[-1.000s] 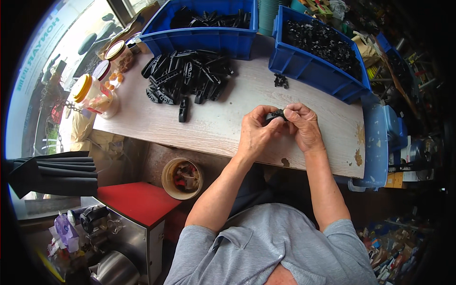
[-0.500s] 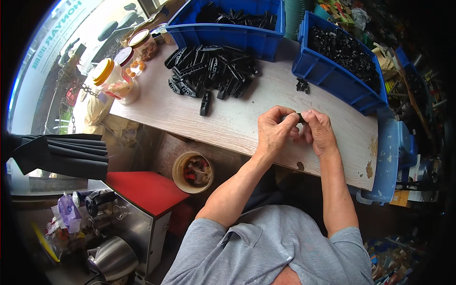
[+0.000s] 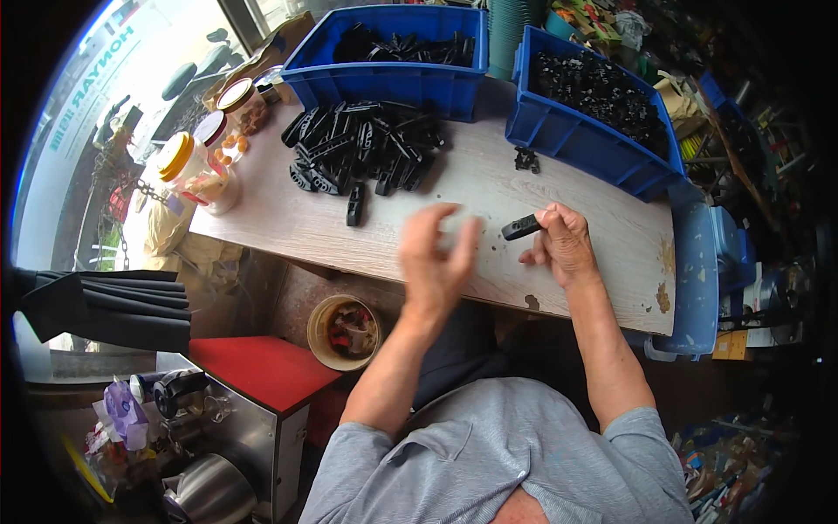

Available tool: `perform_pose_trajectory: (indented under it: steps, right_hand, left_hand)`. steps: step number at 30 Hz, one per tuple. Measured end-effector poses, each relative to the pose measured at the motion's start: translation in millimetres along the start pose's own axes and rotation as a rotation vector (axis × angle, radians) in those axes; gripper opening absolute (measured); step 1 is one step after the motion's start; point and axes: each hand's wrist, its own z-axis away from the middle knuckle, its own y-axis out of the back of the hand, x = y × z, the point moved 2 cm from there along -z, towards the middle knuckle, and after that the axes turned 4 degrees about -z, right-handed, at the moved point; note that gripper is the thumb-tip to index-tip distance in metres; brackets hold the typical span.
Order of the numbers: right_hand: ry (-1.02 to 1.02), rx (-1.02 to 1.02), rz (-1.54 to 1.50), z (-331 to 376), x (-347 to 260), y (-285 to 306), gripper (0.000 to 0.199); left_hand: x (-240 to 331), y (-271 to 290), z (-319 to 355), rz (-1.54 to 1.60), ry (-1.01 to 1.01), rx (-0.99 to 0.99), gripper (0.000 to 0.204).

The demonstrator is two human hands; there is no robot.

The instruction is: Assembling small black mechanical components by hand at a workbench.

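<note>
My right hand (image 3: 563, 244) pinches one end of a black oblong plastic part (image 3: 521, 228) between thumb and fingers, above the right half of the table. My left hand (image 3: 439, 258) is apart from it, smeared by motion, with thumb and fingers spread and nothing seen between them. Beyond the left hand lies a pile of similar black plastic parts (image 3: 367, 148), with a single black part (image 3: 355, 204) at its near edge. A few small black pieces (image 3: 526, 160) sit in front of the right-hand blue bin.
A blue bin (image 3: 384, 83) of long black parts and another blue bin (image 3: 585, 153) of small black pieces stand along the back. Lidded jars (image 3: 209, 188) stand at the table's left end. A bucket (image 3: 316, 345) is on the floor beside a red-topped cabinet (image 3: 262, 371).
My hands have come apart. The left has let go and swung left, fingers spreading, while the right keeps the black part, now more in sight. The whole view has shifted slightly.
</note>
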Motion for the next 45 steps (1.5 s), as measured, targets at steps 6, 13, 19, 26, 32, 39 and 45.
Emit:
perform_pose_trajectory:
  steps: [6, 13, 19, 26, 32, 39, 45]
  right_hand:
    - [0.003, 0.254, -0.05, 8, -19, 38, 0.03]
    - [0.113, 0.903, -0.232, 21, -54, 147, 0.04]
    - [0.103, 0.892, -0.053, 24, -59, 162, 0.039]
    - [-0.003, 0.521, 0.177, -23, -37, 66, 0.027]
    - [-0.009, 0.445, 0.453, -59, -33, 11, 0.027]
    - [-0.041, 0.482, 0.841, -84, -29, -17, 0.027]
    - [-0.064, 0.478, 0.987, -94, -27, -22, 0.024]
  left_hand:
    - [-44, 89, -38, -0.814, -0.132, 0.256, 0.026]
    - [-60, 97, -34, -0.747, -0.181, 0.21, 0.017]
    - [-32, 61, -15, -0.528, -0.244, 0.055, 0.016]
    - [-20, 5, -29, -0.623, -0.294, -0.046, 0.019]
    - [-18, 1, -30, -0.596, -0.265, -0.077, 0.02]
    - [-32, 19, -26, 0.034, 0.009, 0.126, 0.014]
    - [-35, 23, -17, 0.28, 0.095, 0.186, 0.009]
